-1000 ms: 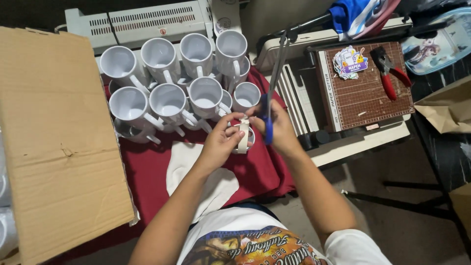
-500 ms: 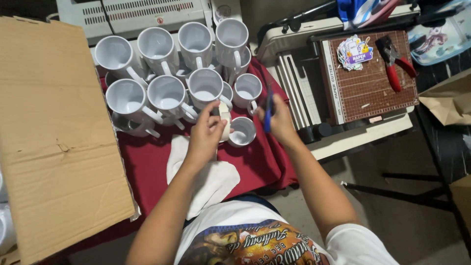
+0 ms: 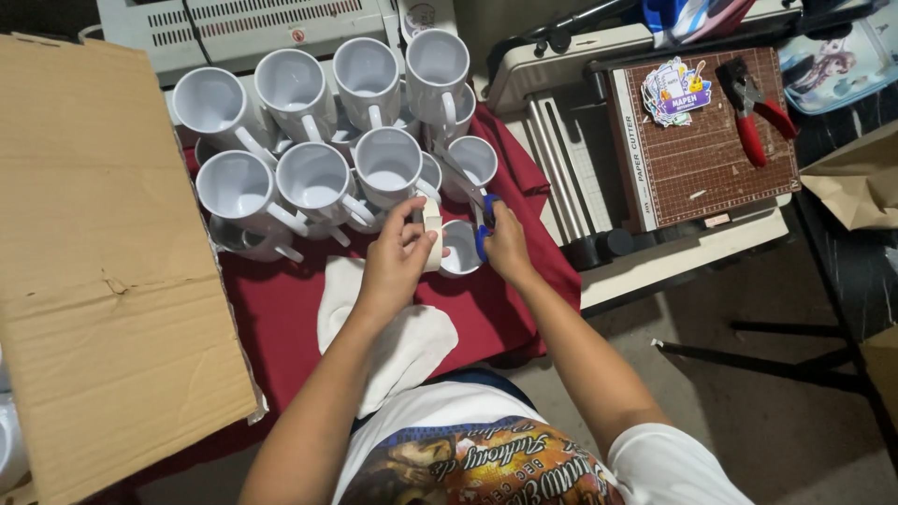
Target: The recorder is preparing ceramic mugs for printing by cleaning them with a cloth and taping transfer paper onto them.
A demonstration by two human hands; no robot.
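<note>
The left hand (image 3: 398, 257) pinches a small roll of pale tape (image 3: 431, 245) between thumb and fingertips, holding it upright just above the red cloth (image 3: 281, 318), probably so the free end faces the other hand. The right hand (image 3: 508, 245) is closed around the blue handles of a pair of scissors (image 3: 477, 210), its fingers curled through the loops; the thin metal blades angle up and away from that hand toward the roll, close beside it. Whether the blades are parted I cannot tell from here. Directly between and beneath the two hands sits a small white ceramic mug (image 3: 460, 251), mouth up. Just beyond the left hand's fingertips a cluster of white ceramic mugs (image 3: 318, 178) stands packed together, handles turned every way. Below the left wrist lies a white cloth glove (image 3: 393, 341), flat on the red cloth. Far out past the left forearm a large flat sheet of brown cardboard (image 3: 103, 271) leans. Out past the right hand rests a brown gridded paper cutter (image 3: 702, 140) with red-handled pliers (image 3: 758, 112) on it
</note>
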